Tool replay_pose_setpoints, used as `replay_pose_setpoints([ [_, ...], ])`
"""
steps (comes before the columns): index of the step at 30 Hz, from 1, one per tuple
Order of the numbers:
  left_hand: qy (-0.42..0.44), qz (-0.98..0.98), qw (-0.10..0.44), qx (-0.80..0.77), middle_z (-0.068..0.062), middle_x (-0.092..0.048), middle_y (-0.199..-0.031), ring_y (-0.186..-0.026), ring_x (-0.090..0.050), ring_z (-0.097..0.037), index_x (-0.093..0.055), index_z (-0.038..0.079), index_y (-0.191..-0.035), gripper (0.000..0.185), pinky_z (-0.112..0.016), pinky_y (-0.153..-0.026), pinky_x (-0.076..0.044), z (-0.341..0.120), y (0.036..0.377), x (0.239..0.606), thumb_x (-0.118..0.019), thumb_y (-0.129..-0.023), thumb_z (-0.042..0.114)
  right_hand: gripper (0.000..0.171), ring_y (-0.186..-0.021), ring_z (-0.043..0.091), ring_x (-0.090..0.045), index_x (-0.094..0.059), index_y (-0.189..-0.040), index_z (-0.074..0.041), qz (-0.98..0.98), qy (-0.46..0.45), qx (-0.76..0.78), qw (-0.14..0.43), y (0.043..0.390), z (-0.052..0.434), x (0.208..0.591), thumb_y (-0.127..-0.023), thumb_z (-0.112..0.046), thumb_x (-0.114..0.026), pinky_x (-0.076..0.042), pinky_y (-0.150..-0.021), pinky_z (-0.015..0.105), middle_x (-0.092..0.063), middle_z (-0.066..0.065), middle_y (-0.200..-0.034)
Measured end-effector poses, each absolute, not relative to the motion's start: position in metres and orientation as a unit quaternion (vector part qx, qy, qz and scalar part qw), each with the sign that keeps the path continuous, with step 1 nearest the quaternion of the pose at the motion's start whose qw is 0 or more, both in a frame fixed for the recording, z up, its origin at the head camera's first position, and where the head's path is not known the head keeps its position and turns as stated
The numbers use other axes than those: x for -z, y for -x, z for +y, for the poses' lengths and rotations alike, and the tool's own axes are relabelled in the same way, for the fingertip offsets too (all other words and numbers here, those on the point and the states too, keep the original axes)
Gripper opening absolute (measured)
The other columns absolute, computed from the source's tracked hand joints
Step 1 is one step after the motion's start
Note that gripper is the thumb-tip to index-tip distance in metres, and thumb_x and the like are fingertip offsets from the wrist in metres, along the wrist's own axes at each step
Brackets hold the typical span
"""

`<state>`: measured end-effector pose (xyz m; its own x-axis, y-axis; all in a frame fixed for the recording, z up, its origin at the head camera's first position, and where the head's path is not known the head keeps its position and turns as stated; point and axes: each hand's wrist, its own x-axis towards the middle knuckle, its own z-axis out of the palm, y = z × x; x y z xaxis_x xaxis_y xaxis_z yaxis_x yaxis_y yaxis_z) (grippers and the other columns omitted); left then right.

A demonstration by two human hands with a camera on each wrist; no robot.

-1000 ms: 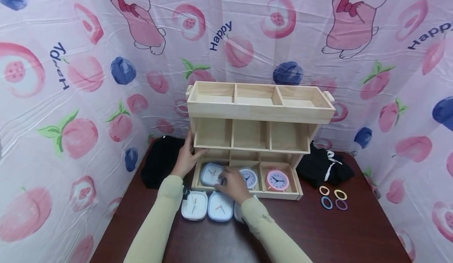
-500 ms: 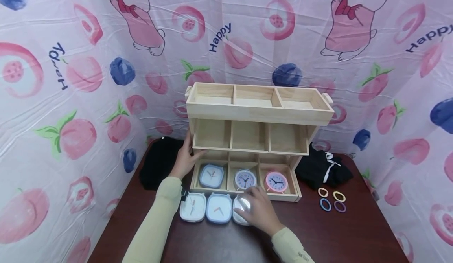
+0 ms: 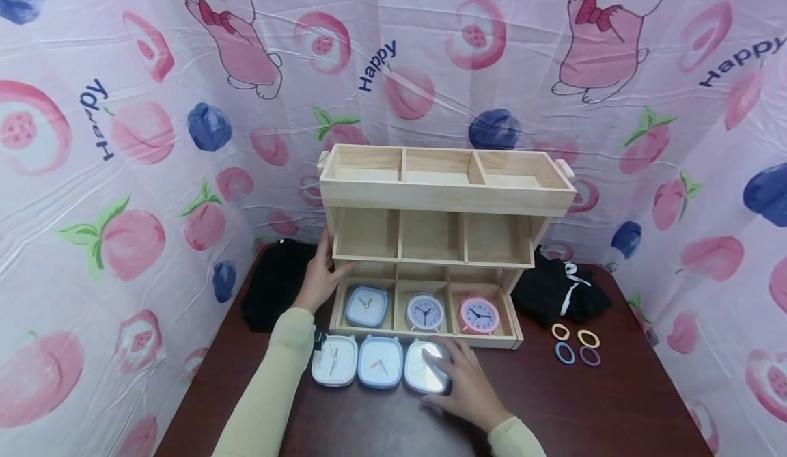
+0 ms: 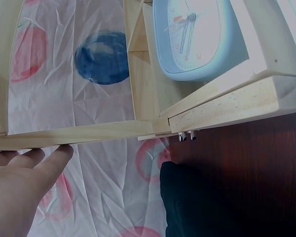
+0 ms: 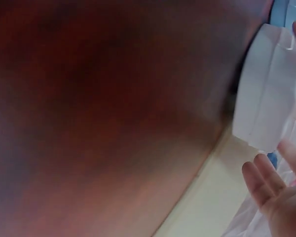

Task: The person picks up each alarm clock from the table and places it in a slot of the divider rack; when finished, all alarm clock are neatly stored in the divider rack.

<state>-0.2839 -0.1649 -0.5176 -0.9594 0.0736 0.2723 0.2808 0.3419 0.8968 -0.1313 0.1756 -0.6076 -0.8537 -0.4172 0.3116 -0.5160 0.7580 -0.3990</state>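
Observation:
A tiered wooden organizer box [image 3: 447,199] stands on the table. My left hand [image 3: 316,281] rests its fairly straight fingers against the box's left side. In its bottom tray sit a blue square alarm clock [image 3: 366,306], a white round alarm clock [image 3: 425,313] and a pink round alarm clock [image 3: 479,315]. Before the tray lies a row: a white square clock [image 3: 335,361], a light-blue square clock [image 3: 380,363] and another white clock [image 3: 423,368] with glare on its face. My right hand [image 3: 464,382], fingers spread, is at that last clock's right side, overlapping its edge.
Several coloured rings [image 3: 564,353] lie on the dark red table [image 3: 553,409] at the right. Black cloth [image 3: 279,283] lies left of the box, and a black cloth bundle with a white cord [image 3: 556,289] to its right. A fruit-patterned curtain [image 3: 430,54] surrounds the table.
My right hand has moved from the blue clock in the tray toward the front right, to the rightmost clock of the row. The left hand has stayed at the box's side.

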Motion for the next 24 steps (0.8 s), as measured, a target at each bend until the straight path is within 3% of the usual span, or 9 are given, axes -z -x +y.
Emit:
replay_pose_setpoints([
  [5,0.111,-0.811,0.096,0.567,-0.018,-0.02,-0.178,-0.163,-0.028,-0.039,0.003,0.036,-0.173,0.112,-0.062,-0.13,-0.031,-0.165,0.285,0.519,-0.078,-0.099,0.013,0.086,-0.132,0.034,-0.061,-0.073,-0.14,-0.025,-0.93,-0.242,-0.243,0.13,0.123,0.181,0.616,-0.061,-0.042,-0.104,-0.056,-0.106,0.056,-0.064,0.014,-0.147],
  [10,0.113,-0.81,0.1,0.567,-0.021,-0.023,-0.177,-0.161,-0.031,-0.042,0.002,0.034,-0.173,0.112,-0.064,-0.129,-0.032,-0.166,0.285,0.52,-0.079,-0.098,0.012,0.085,-0.133,0.03,-0.062,-0.073,-0.138,-0.025,-0.939,-0.208,-0.258,0.094,0.114,0.186,0.617,-0.06,-0.036,-0.106,-0.058,-0.107,0.051,-0.064,0.011,-0.145],
  [15,0.112,-0.811,0.1,0.565,-0.019,-0.023,-0.177,-0.161,-0.031,-0.041,0.003,0.037,-0.173,0.113,-0.064,-0.128,-0.034,-0.166,0.285,0.521,-0.079,-0.098,0.013,0.095,-0.131,0.024,-0.062,-0.068,-0.142,-0.02,-0.943,-0.178,-0.272,0.07,0.108,0.19,0.618,-0.057,-0.035,-0.107,-0.058,-0.108,0.049,-0.065,0.005,-0.141],
  [24,0.11,-0.813,0.097,0.563,-0.02,-0.023,-0.177,-0.161,-0.032,-0.041,0.002,0.033,-0.173,0.111,-0.064,-0.128,-0.034,-0.166,0.285,0.52,-0.078,-0.099,0.015,0.092,-0.124,0.028,-0.068,-0.071,-0.135,-0.013,-0.926,-0.212,-0.262,0.172,0.102,0.2,0.616,-0.052,-0.033,-0.107,-0.062,-0.098,0.051,-0.071,0.011,-0.138],
])
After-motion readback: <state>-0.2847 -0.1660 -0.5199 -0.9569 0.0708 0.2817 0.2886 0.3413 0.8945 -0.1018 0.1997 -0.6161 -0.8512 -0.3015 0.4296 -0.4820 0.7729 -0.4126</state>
